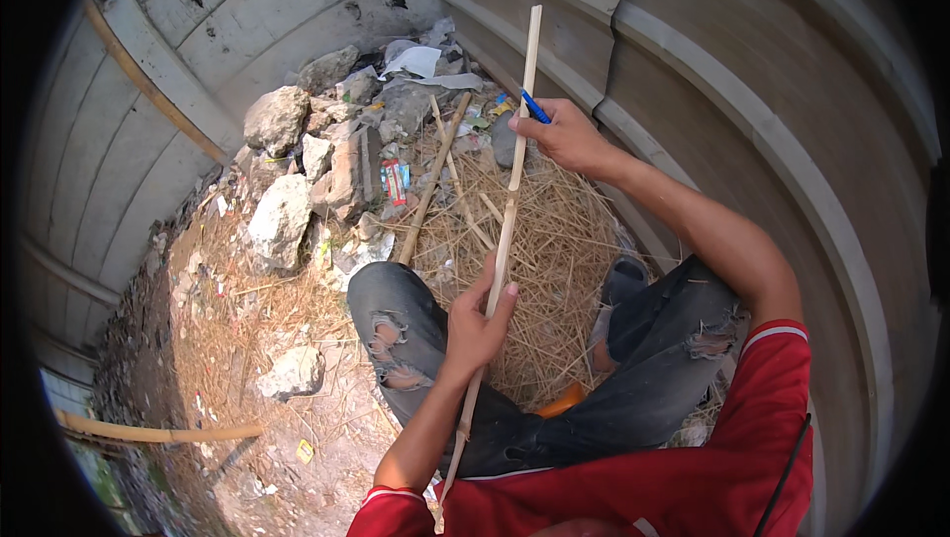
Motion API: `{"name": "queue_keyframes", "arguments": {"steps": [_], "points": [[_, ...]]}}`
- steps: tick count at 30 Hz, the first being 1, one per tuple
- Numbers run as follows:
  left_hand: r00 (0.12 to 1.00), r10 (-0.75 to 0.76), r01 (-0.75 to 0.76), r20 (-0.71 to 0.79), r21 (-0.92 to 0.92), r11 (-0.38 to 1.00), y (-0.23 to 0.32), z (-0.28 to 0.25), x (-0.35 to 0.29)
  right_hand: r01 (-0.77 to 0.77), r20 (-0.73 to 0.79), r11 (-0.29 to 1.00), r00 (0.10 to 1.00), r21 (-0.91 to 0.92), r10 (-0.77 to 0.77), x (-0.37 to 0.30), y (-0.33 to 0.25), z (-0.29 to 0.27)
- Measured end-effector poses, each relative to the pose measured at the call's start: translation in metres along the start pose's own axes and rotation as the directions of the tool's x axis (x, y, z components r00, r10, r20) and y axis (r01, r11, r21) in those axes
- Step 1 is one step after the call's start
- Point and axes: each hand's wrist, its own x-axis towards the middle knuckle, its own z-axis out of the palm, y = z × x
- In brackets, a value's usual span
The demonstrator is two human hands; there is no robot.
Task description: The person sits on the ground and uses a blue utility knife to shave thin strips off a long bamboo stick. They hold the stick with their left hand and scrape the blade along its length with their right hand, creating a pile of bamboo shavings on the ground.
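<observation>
"Skidding is the main risk, I'd say. The right hand (566,136) has a blue tool (535,107) right up against the pale strip (508,225); if it has an edge, a slip down the strip could reach the left hand (479,327)."

"Cause?"

"Probably a joint partway along, or uneven grain. Support's poor too: strip's held in the air, nothing firm under the upper part, so it could twist or flex. The thin lower end might snag on the red shirt (683,478)."

"Fingers, quick. Left?"

"Closed round the strip near its middle, thumb on the right side, other fingers on the left. Firm or loose, can't tell."

"Right?"

"Curled tight on the blue tool, fingertips meeting the strip well above the left hand. Working edge doesn't show, so can't tell if it bites."

"Strip itself?"

"Slanting over the straw (564,260) and the dark trousers (643,389). Upper end sticks out beyond the right fingers, lower end runs below the left ones to the shirt."
</observation>
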Motion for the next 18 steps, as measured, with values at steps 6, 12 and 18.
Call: {"name": "queue_keyframes", "arguments": {"steps": [6, 12, 18], "points": [[0.99, 0.124, -0.123, -0.066, 0.014, 0.992, 0.04, 0.001, 0.053, 0.174, 0.109, 0.931, 0.983, -0.321, -0.146, -0.025, -0.022, 0.009], [0.987, 0.119, -0.123, -0.106, -0.034, 0.992, 0.038, -0.014, 0.075, 0.286, 0.248, 0.753, 0.954, -0.593, -0.167, -0.06, -0.032, 0.035], [0.993, 0.06, -0.059, -0.097, 0.01, 0.998, 0.025, -0.011, 0.059, 0.119, 0.09, 0.705, 0.993, -0.699, -0.079, -0.019, -0.018, 0.014]]}}
